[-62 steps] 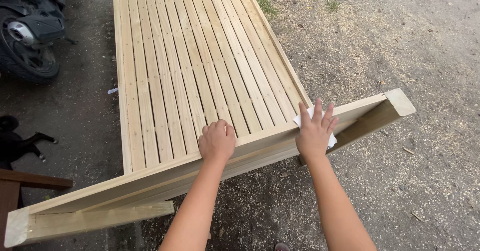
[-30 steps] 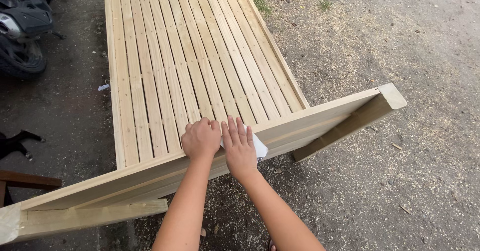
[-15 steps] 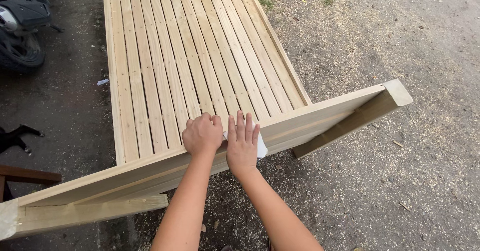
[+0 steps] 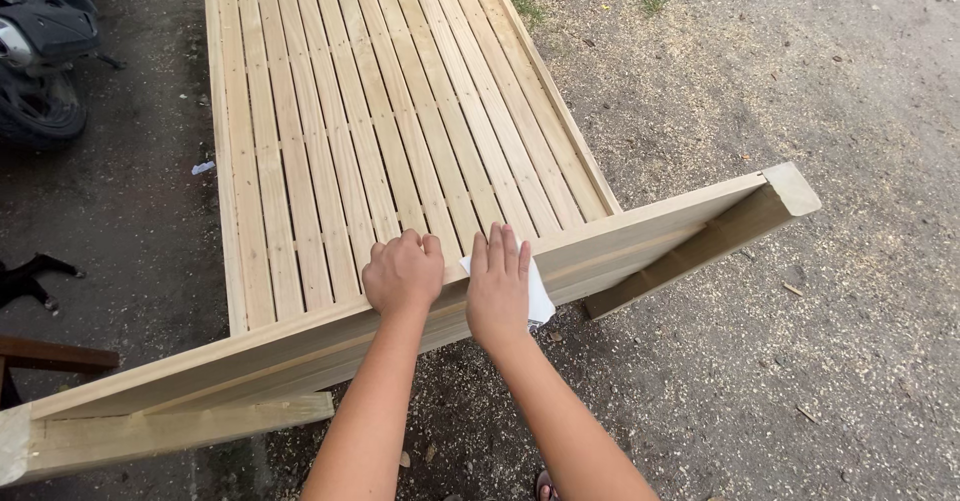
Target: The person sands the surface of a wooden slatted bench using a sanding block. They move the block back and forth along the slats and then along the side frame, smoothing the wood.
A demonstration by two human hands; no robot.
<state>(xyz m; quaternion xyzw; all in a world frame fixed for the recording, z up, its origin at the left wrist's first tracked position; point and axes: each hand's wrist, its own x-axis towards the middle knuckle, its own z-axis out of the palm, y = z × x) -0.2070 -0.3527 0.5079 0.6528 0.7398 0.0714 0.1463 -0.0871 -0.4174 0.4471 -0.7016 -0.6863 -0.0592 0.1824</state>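
A pale wooden bed frame with a slatted top (image 4: 370, 131) stands on the ground and stretches away from me. Its end board (image 4: 650, 226) runs across in front of me. My left hand (image 4: 403, 273) is curled over the top edge of that board, gripping it. Right beside it, my right hand (image 4: 497, 283) lies flat, fingers together, pressing a white sheet of sandpaper (image 4: 538, 296) against the board's near face. The two hands almost touch.
A dark scooter (image 4: 45, 51) is parked at the upper left. A black object (image 4: 25, 276) and a brown wooden piece (image 4: 55, 356) lie at the left edge. Sawdust covers the gravel ground (image 4: 800, 361) on the right. A small white scrap (image 4: 203, 168) lies beside the frame.
My right hand slid the sandpaper left along the end board, from far right until it sits next to my left hand. The left hand kept its grip.
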